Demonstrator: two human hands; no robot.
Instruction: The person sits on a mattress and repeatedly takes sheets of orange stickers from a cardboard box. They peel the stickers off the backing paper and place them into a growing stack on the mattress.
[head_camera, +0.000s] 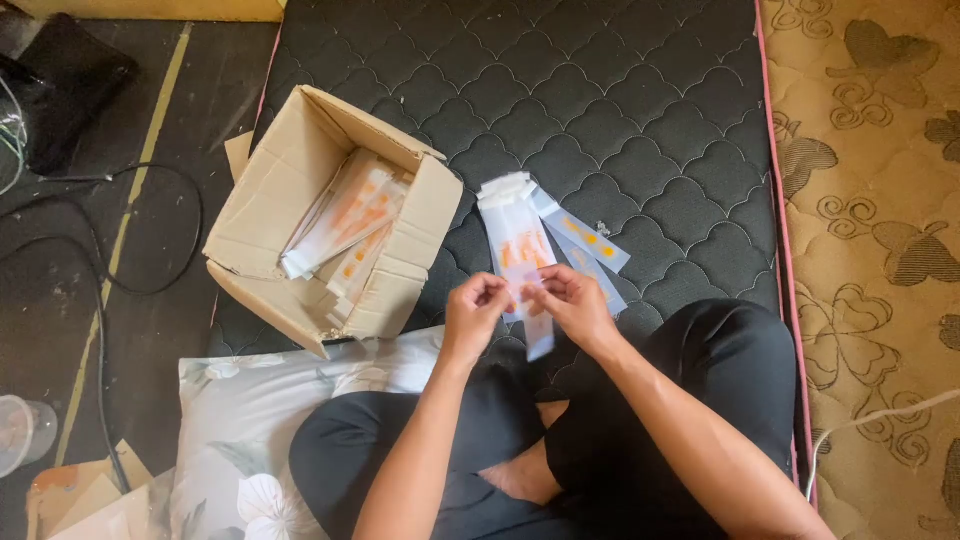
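Black quilted mattress (620, 90) fills the middle of the view, laid on a dark floor (150, 290) to the left and beside a tan patterned rug (870, 200) on the right. Black cables (110, 290) loop across the floor, and a floral pillow (250, 420) lies by the person's crossed legs.

Both hands meet just above the knees. The left hand (472, 312) and the right hand (572, 305) are each pinched shut, fingertips on a narrow white packet with orange print (527, 262). Its long axis runs roughly away from the person, top end tilted slightly left, lower end hanging down between the hands. It rests atop a fan of similar packets (585, 245) spread on the mattress, their far ends splaying to the right.

To the left, an open cardboard box (300, 190) sits tilted on the mattress edge, holding more packets (345, 225) stacked lengthwise.
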